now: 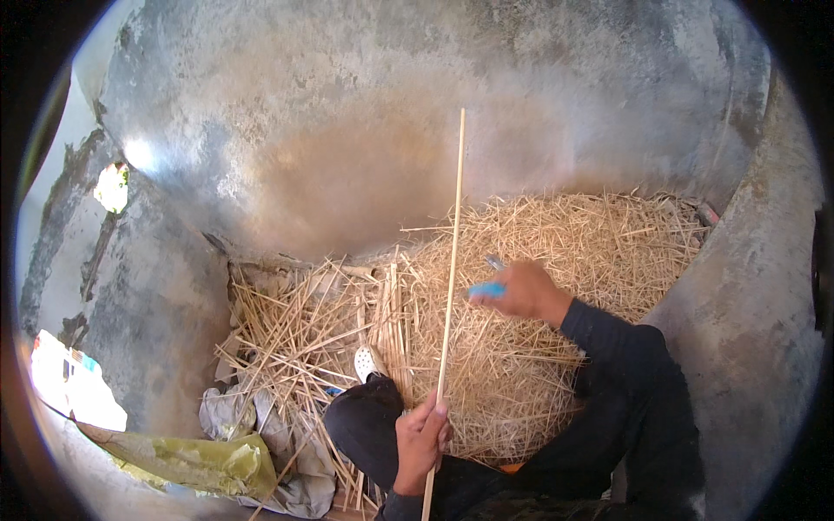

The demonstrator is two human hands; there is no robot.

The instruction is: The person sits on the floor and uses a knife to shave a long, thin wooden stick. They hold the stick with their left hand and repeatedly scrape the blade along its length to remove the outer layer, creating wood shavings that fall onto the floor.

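Observation:
My left hand (423,438) is closed round a long, thin, pale bamboo strip (454,234), low down near its bottom end. The strip stands almost upright, leaning slightly right at the top. My right hand (521,291) is closed on a small blue-handled tool (486,289), to the right of the strip and apart from it. A greyish piece sticks out above those fingers; motion blur hides what kind of tool it is. Beneath both hands spreads a thick heap of pale shavings (556,234).
Longer loose strips (295,321) lie in a tangle at the left. A yellow-green sack (217,464) and crumpled grey cloth (304,473) are at the lower left. My white shoe (368,363) rests among the strips. A stained concrete wall (365,156) rises behind, another stands at the right.

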